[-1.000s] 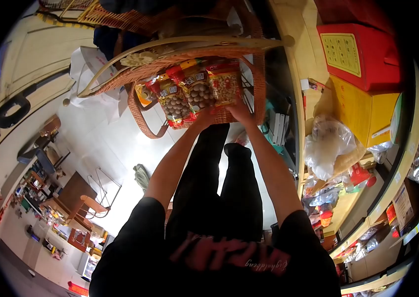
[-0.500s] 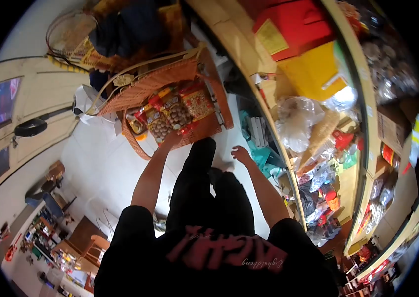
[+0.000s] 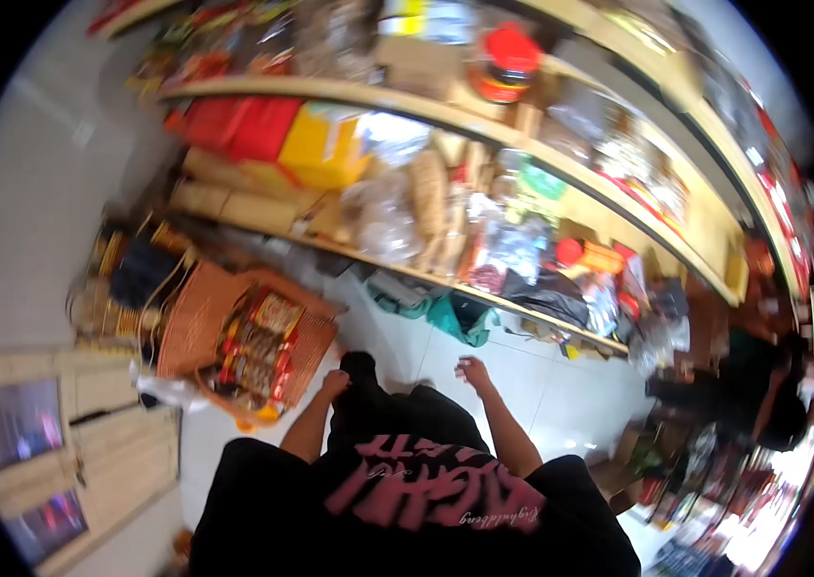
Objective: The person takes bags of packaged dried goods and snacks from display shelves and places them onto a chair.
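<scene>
My left hand [image 3: 337,383] hangs beside my dark trouser leg, just off the front edge of the orange-brown wicker chair [image 3: 193,322]. It is small and blurred, and I cannot make out its fingers. Several red and yellow snack packets [image 3: 265,338] with clear windows lie on the chair's seat; nothing shows in contact with them. Out over the pale floor on the other side, my right hand [image 3: 471,373] is empty, its fingers loosely curled and apart.
Ahead curves a long wooden shelf [image 3: 445,120] loaded with plastic bags, a yellow box [image 3: 322,144] and a red-lidded jar [image 3: 508,62]. Teal bags [image 3: 460,317] sit on the floor below it. A person in dark clothes [image 3: 763,385] is at the far right.
My view has swung right toward the shelves, so the chair now appears further left. My left hand has come away from the packets on the seat to beside my leg.
</scene>
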`<state>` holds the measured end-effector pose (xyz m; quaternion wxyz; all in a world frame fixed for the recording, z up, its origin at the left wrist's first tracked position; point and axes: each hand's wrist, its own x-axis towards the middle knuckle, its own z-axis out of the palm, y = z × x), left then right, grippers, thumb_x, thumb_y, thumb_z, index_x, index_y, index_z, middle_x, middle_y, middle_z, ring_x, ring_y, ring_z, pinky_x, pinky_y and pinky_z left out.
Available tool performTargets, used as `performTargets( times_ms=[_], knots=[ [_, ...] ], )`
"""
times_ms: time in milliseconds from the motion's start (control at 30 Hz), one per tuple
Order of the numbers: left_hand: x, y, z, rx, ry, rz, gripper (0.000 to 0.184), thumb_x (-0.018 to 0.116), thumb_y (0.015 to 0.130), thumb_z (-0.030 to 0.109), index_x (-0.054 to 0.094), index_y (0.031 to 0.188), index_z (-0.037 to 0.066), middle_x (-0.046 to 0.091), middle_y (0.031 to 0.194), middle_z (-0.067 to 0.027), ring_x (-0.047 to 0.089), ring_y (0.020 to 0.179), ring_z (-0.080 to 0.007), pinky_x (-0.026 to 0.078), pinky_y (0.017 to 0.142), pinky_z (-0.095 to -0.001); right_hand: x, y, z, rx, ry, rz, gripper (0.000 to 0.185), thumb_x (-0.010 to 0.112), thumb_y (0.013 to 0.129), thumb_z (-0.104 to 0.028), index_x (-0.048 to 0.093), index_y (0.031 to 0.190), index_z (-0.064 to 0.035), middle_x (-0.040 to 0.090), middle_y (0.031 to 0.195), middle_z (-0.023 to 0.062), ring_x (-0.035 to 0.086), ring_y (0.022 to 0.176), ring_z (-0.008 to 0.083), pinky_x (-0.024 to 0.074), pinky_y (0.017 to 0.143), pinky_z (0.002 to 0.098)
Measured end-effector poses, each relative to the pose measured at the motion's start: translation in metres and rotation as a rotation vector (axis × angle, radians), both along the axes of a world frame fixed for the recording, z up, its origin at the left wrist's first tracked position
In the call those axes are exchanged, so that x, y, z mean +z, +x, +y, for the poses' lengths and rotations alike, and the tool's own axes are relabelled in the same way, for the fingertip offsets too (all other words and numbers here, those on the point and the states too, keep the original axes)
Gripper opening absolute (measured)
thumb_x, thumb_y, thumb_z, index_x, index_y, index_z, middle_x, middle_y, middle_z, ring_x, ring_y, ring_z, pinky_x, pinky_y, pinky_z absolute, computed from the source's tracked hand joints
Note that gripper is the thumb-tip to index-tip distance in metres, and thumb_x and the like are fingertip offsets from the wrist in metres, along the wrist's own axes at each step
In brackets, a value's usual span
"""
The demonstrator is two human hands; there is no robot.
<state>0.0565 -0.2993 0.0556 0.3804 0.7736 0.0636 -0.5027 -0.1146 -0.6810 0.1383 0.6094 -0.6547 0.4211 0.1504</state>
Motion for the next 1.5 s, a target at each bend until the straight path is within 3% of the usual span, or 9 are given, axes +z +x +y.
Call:
performTargets(
  times_ms=[100,200,433,567,833,1067,1167,1267,1500],
  knots=[
    [0.019,-0.015,-0.093,-0.111,-0.078,0.03,0.025,0.051,0.088,0.028,0.06,0.098,0.008,0.067,0.084,-0.0076,0.061,0.062,-0.0177,0.047,0.051,-0.0323,-0.109,-0.157,-0.039,0.197,-0.242,0.026,0.021,0.062,0.08,-0.023,0.066,0.083,-0.0024,0.066,0.072,0.0088,0.059,0.057,0.0158,0.0453,0.047,0.029],
    [0.015,-0.032,-0.171,-0.207,-0.254,0.155,0.026,0.05,0.087,0.024,0.063,0.096,0.004,0.067,0.087,-0.0087,0.063,0.066,-0.0182,0.047,0.053,-0.0314,-0.069,-0.267,-0.018,-0.584,0.168,0.121,0.02,0.064,0.079,-0.022,0.065,0.065,-0.0083,0.066,0.063,0.0061,0.061,0.05,0.015,0.0448,0.045,0.0326],
    [0.078,-0.04,-0.289,-0.234,-0.199,-0.17,0.016,0.06,0.085,0.024,0.064,0.089,0.009,0.067,0.076,-0.0045,0.063,0.062,-0.014,0.046,0.049,-0.0275,-0.044,-0.396,0.024,-0.799,0.295,0.328,0.014,0.061,0.082,-0.023,0.066,0.079,-0.0107,0.07,0.074,0.0029,0.065,0.066,0.0133,0.0457,0.057,0.0355],
    [0.101,-0.013,-0.308,-0.227,-0.213,0.019,0.016,0.059,0.088,0.027,0.061,0.097,0.015,0.068,0.084,-0.006,0.062,0.063,-0.012,0.044,0.049,-0.0253,-0.071,-0.416,0.041,-0.89,0.55,0.214,0.013,0.064,0.08,-0.02,0.065,0.072,-0.0102,0.069,0.072,0.0029,0.063,0.057,0.0129,0.0447,0.051,0.0323],
    [0.104,0.017,-0.281,-0.533,0.087,0.33,0.038,0.056,0.087,0.036,0.051,0.117,0.013,0.062,0.113,-0.0094,0.062,0.098,-0.0228,0.046,0.079,-0.0386,-0.072,-0.323,-0.033,-0.345,-0.272,0.466,0.032,0.065,0.069,-0.039,0.072,0.08,-0.0094,0.069,0.085,0.0131,0.067,0.079,0.0253,0.0529,0.072,0.0359],
    [0.131,-0.002,-0.309,-0.805,-0.514,0.309,0.042,0.059,0.085,0.043,0.053,0.112,0.012,0.061,0.103,-0.0095,0.061,0.098,-0.0242,0.047,0.08,-0.0389,-0.016,-0.28,-0.17,-0.557,-0.141,0.176,0.019,0.067,0.073,-0.024,0.069,0.078,-0.005,0.069,0.071,0.0038,0.065,0.063,0.0133,0.051,0.057,0.0288],
    [0.061,-0.023,-0.419,-0.689,0.03,0.26,0.038,0.059,0.085,0.04,0.055,0.108,0.01,0.062,0.094,-0.0075,0.062,0.088,-0.0222,0.048,0.074,-0.0368,0.008,-0.28,-0.199,-0.597,0.014,0.097,0.018,0.066,0.076,-0.021,0.067,0.084,-0.0051,0.07,0.074,0.0051,0.067,0.067,0.013,0.0508,0.056,0.0288],
    [0.026,-0.045,-0.502,-0.712,-0.226,0.194,0.03,0.057,0.086,0.033,0.057,0.105,0.01,0.066,0.091,-0.0049,0.062,0.077,-0.0183,0.048,0.064,-0.0343,-0.008,-0.294,-0.221,-0.536,0.002,0.306,0.02,0.066,0.076,-0.025,0.068,0.083,-0.006,0.07,0.078,0.0065,0.067,0.071,0.0142,0.0522,0.058,0.0309],
    [0.138,-0.111,-0.633,-0.719,-0.396,0.054,0.027,0.059,0.087,0.025,0.06,0.11,0.012,0.066,0.096,-0.0028,0.062,0.08,-0.0126,0.046,0.067,-0.0277,-0.016,-0.306,-0.281,-0.505,-0.383,0.521,0.039,0.065,0.074,-0.043,0.071,0.086,-0.0059,0.068,0.096,0.0156,0.065,0.094,0.03,0.0514,0.082,0.0386]
  ],
)
